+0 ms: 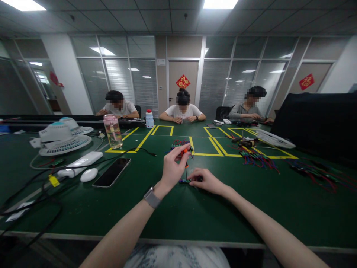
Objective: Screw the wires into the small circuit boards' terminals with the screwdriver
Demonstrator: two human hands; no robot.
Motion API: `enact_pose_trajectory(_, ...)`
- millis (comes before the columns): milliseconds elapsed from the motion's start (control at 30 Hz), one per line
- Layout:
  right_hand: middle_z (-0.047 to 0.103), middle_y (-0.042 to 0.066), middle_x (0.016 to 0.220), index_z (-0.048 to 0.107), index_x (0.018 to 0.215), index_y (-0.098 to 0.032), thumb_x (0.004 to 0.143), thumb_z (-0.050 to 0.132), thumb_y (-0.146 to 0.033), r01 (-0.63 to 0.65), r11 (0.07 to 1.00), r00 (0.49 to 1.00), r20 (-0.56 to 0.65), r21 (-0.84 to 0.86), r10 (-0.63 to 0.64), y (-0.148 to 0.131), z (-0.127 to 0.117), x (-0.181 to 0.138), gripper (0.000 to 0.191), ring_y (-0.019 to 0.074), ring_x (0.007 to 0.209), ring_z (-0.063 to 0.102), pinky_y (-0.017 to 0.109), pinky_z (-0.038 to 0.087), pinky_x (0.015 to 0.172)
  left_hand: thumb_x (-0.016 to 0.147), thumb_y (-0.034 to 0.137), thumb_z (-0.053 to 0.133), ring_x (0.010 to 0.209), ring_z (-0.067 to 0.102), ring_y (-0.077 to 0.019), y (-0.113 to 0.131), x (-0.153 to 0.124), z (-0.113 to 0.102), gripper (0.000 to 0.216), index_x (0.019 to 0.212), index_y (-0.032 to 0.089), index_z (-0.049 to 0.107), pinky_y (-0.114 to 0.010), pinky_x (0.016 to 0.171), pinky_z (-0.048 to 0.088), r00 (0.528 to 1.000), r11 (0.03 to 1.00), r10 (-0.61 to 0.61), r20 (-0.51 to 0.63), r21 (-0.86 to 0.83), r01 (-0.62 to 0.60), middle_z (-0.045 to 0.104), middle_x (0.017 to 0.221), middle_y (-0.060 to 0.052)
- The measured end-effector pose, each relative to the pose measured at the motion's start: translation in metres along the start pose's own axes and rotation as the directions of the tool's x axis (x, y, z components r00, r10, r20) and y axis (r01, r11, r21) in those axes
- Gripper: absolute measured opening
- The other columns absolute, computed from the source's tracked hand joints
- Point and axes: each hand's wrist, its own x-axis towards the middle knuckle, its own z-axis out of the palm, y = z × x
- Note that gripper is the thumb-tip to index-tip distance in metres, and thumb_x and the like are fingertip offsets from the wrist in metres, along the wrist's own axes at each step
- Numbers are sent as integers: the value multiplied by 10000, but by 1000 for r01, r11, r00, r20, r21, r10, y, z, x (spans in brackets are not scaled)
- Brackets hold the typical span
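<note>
My left hand [176, 163] grips a screwdriver [186, 166] with an orange and black handle, held upright with its shaft pointing down. The tip meets a small green circuit board [184, 181] lying on the table. From the right, my right hand [205, 180] pinches the edge of that board and holds it against the tabletop. Just beyond my left hand sits a cluster of circuit boards with red and blue wires [177, 143], partly covered by my fingers.
On the left are a phone [112, 172], a white mouse [89, 175], a power strip [80, 163], black cables, fans [64, 139] and a pink-capped bottle [113, 131]. Wired boards [258, 159], tools [245, 142] and a black monitor [318, 126] stand right. Three people sit opposite.
</note>
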Motion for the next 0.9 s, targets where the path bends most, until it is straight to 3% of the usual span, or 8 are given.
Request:
enact_pose_trajectory(200,613,32,787,735,925,-160,787,679,-281,0,1000,1000,-3,-10,0,1,0,0,192,138,669,583,258,476,652,875,275,578,869,639,-154,5,0,-2,193,1033,221,675,-235,703,546,999,997,30,21,76,-32,645,960,-49)
enact_pose_trajectory(367,609,30,798,737,931,-171,792,677,-297,6,1000,1000,-6,-15,-6,2,1,0,197,138,675,585,260,479,655,954,273,415,896,666,-158,1,-2,0,279,1115,196,630,-269,750,562,998,997,1,57,-72,3,652,1078,-74)
enact_pose_trajectory(533,614,29,784,736,921,-164,781,683,-280,-11,1000,1000,-1,1,11,1,0,0,189,137,660,581,258,480,645,955,252,407,1047,634,-190,0,-1,-1,290,1158,216,612,-296,825,557,999,999,30,24,-14,-30,599,1233,-83)
enact_pose_trajectory(800,621,34,796,736,928,-154,786,679,-277,-6,1000,1000,-3,14,6,1,1,0,196,138,658,584,264,477,658,862,248,599,868,615,-147,7,-1,0,188,1036,211,663,-235,720,515,994,987,97,-59,134,-88,635,942,-40)
enact_pose_trajectory(900,618,33,787,739,927,-157,782,683,-272,-2,1000,1000,-8,0,2,1,1,0,194,141,667,583,264,474,661,884,266,572,834,591,-139,8,-2,-1,161,992,210,677,-232,709,493,991,979,120,-55,171,-109,610,893,-35)
